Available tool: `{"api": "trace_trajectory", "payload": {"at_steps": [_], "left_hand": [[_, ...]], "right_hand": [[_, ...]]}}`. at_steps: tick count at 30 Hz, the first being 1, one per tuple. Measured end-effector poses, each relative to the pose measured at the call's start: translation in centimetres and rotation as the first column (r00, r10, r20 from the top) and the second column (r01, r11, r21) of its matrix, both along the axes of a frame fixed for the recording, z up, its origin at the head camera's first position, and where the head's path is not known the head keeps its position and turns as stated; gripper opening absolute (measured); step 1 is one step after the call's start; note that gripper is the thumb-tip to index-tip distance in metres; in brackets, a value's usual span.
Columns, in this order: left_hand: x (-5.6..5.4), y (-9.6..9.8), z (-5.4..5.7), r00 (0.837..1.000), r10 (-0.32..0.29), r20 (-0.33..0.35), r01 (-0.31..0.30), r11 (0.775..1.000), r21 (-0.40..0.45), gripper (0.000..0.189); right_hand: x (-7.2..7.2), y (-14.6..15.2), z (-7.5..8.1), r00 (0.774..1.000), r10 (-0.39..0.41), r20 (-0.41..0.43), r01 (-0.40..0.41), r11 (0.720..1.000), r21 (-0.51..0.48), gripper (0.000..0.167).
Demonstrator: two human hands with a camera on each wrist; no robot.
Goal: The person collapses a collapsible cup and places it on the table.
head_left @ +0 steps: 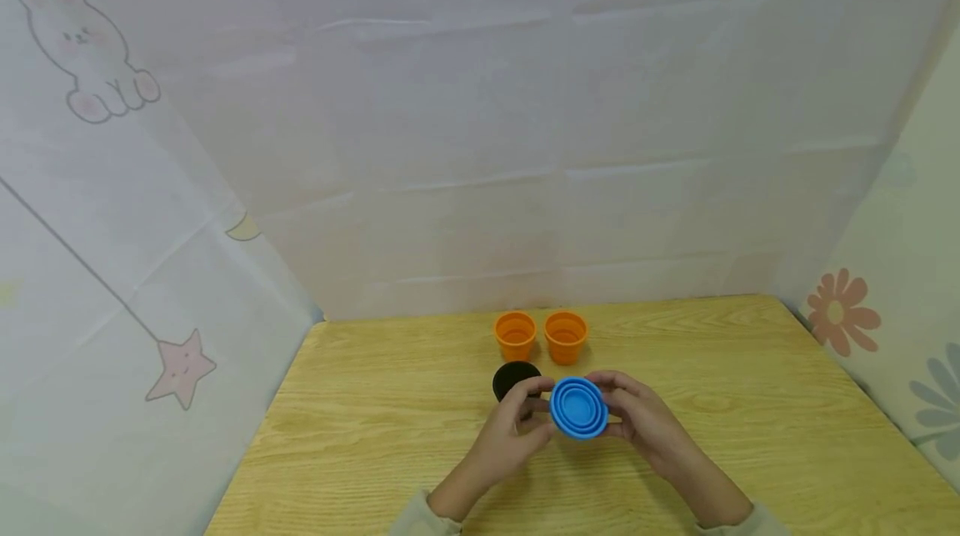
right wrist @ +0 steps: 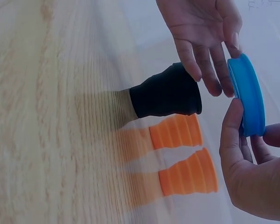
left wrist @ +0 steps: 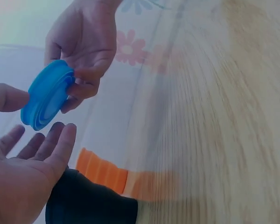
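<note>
A blue collapsible cup (head_left: 578, 408), folded flat into rings, is held up in front of me with its inside facing the head camera. My right hand (head_left: 652, 428) pinches its edge between thumb and fingers. On the other side, my left hand (head_left: 504, 440) touches the rim with the thumb. The left fingers are stretched out and spread below the cup in the left wrist view. Just behind the left hand stands a black cup (right wrist: 165, 93), unfolded and upright, partly covered by that hand in the head view.
Two unfolded orange cups, a left one (head_left: 515, 348) and a right one (head_left: 566, 348), stand side by side behind the black cup, close to the back edge of the wooden table (head_left: 360, 419). A pale printed cloth (head_left: 465, 144) hangs behind and beside the table.
</note>
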State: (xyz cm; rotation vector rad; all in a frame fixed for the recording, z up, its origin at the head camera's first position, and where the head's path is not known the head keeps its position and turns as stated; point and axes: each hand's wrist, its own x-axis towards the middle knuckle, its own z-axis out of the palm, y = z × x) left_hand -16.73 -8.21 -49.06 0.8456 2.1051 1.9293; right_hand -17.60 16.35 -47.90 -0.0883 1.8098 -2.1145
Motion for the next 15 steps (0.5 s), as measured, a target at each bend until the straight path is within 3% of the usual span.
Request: {"api": "trace_trajectory", "payload": {"at_steps": [3,8,12,15], "left_hand": [[0.1,0.3,0.2,0.989,0.001,0.149,-0.009,0.999,0.054,0.050],[0.1,0.8,0.4,0.934,-0.031,0.356,-0.027,0.987,0.157,0.052],[-0.2,1.1,0.5,0.894,-0.040,0.446,-0.043,0.984,0.175,0.051],[-0.3,1.3,0.5,0.877,-0.036,0.479,-0.057,0.982,0.178,0.051]], "right_hand": [[0.0,0.0,-0.1,1.000,-0.009,-0.013,0.009,1.000,0.005,0.040],[0.0,0.0,-0.1,0.999,-0.018,-0.029,0.019,1.000,0.012,0.039],[0.1,0.0,-0.1,0.999,-0.020,-0.042,0.022,0.999,0.037,0.038],[0.1,0.0,-0.2,0.998,-0.033,-0.045,0.036,0.998,0.058,0.037]]}}
